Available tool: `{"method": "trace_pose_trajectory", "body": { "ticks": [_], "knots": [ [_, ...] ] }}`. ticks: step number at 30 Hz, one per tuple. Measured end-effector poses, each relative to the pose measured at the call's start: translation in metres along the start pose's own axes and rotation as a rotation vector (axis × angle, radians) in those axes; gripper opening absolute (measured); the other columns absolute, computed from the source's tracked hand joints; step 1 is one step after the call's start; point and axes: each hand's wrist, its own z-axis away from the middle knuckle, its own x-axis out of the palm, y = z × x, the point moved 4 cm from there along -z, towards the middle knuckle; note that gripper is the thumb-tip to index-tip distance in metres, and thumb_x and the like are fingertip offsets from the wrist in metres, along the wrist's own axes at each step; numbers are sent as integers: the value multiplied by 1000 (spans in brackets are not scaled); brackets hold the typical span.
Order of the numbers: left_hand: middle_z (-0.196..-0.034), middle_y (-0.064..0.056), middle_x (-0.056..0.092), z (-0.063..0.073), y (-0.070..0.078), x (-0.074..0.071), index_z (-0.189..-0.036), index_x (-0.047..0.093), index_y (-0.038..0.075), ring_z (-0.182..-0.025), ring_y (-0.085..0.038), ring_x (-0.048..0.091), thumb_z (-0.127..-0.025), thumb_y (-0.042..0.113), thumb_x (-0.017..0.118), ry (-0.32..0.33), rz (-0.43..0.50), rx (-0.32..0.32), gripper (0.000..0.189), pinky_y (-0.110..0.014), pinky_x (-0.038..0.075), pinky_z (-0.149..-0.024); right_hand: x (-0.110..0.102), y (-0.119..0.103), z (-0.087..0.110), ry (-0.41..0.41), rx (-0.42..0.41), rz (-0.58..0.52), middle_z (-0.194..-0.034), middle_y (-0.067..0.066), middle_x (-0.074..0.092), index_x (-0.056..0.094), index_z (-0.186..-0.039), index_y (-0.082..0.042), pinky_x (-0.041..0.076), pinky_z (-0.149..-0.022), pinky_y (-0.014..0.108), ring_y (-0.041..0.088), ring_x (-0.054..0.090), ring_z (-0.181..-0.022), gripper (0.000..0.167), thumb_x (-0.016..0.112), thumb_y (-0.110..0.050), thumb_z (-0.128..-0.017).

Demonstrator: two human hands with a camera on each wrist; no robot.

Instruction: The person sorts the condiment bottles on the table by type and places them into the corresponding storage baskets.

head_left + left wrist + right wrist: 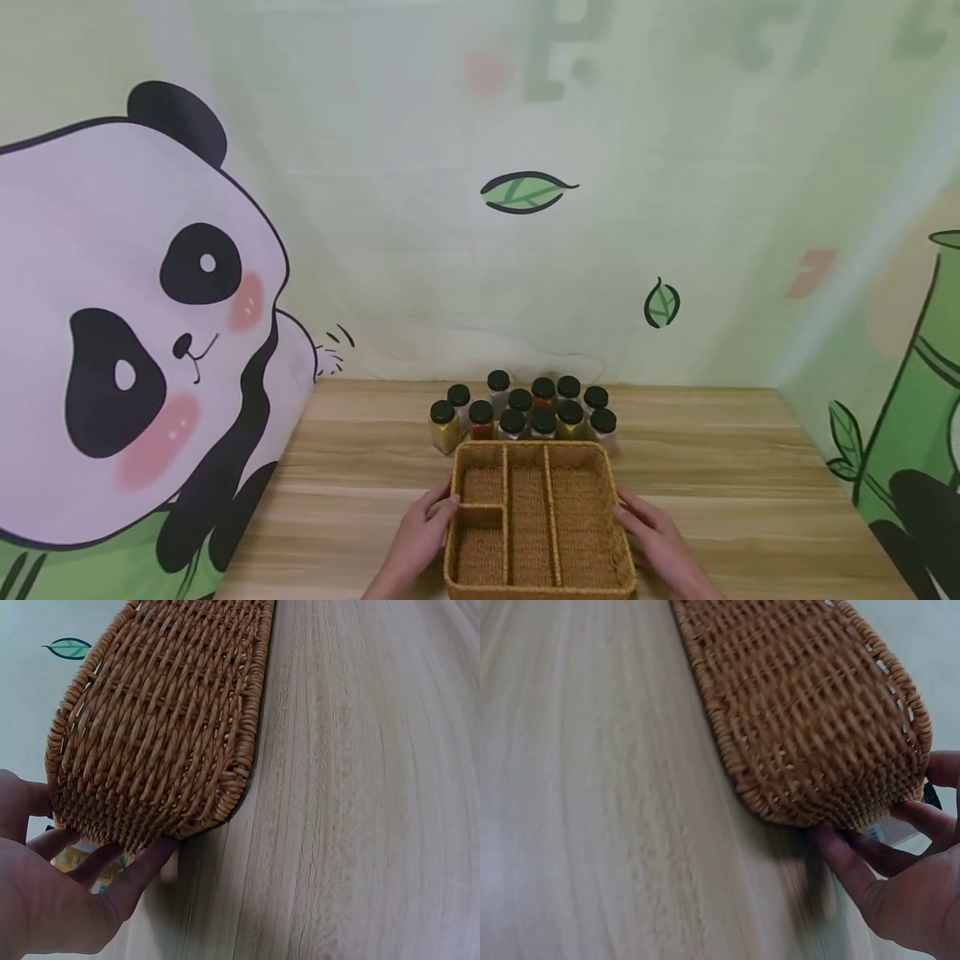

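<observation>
Brown wicker basket (528,533), btm ctr of frame, open side up, w/ 4 compartments, woven floors showing; looks wider L-R, two long dividers running up-down. L hand (422,531) & R hand (656,531) grasp opp. sides, fingers curled round it. Just above: black-capped jars (543,422) w/ yellow, red, pale contents.

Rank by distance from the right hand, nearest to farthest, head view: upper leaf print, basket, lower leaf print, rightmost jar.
From the right hand:
1. basket: in its grip, on its left
2. rightmost jar: just behind the basket
3. lower leaf print: beyond the jar, to its right
4. upper leaf print: higher, farther left
</observation>
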Motion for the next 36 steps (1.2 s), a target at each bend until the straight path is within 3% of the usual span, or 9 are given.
{"method": "trace_pose_trajectory", "body": {
  "ticks": [7, 14, 23, 29, 32, 36],
  "knots": [
    [-157, -35, 43, 1, -5, -7, -163, 37, 4, -120, -46, 67, -111, 34, 57, -45, 13, 7, 63, -50, 63, -83, 4, 4, -2, -55, -71, 45, -157, 41, 37, 30, -162, 6, 61, -89, 53, 47, 57, -132, 66, 57, -27, -112],
    [-160, -33, 40, -3, -5, -9, -165, 35, 5, -131, -50, 58, -108, 47, 58, -73, -34, -24, 74, -50, 63, -83, 3, 3, -4, -48, -54, 38, -160, 39, 35, 31, -163, 4, 60, -91, 55, 48, 56, -133, 67, 56, -30, -112],
    [-157, -37, 40, -4, -3, -10, -166, 29, 2, -121, -45, 66, -109, 41, 59, -122, 36, -44, 75, -50, 62, -88, 1, 2, -2, -49, -42, 17, -160, 39, 34, 31, -163, 3, 60, -92, 55, 47, 56, -133, 68, 57, -31, -111],
    [-159, -31, 41, -14, 3, -13, -163, 36, 0, -133, -50, 56, -109, 27, 60, -66, -4, -33, 65, -50, 61, -91, 1, 1, -6, -43, -8, 0, -159, 37, 38, 33, -163, 3, 60, -92, 56, 43, 57, -133, 69, 58, -35, -111],
    [-158, -28, 43, -24, 8, -10, -161, 39, 2, -138, -52, 49, -108, 29, 62, -36, -21, -3, 64, -50, 61, -92, -3, 1, -5, -33, 10, -7, -158, 36, 40, 34, -163, 2, 60, -91, 55, 42, 59, -131, 70, 60, -36, -110],
    [-155, -27, 48, -35, 15, -6, -160, 41, 4, -138, -51, 50, -110, 32, 60, -6, -48, 24, 61, -50, 60, -93, -12, 0, -5, -84, -9, 4, -155, 37, 44, 31, -162, 6, 61, -91, 54, 41, 60, -130, 71, 59, -33, -110]
  ]
}}
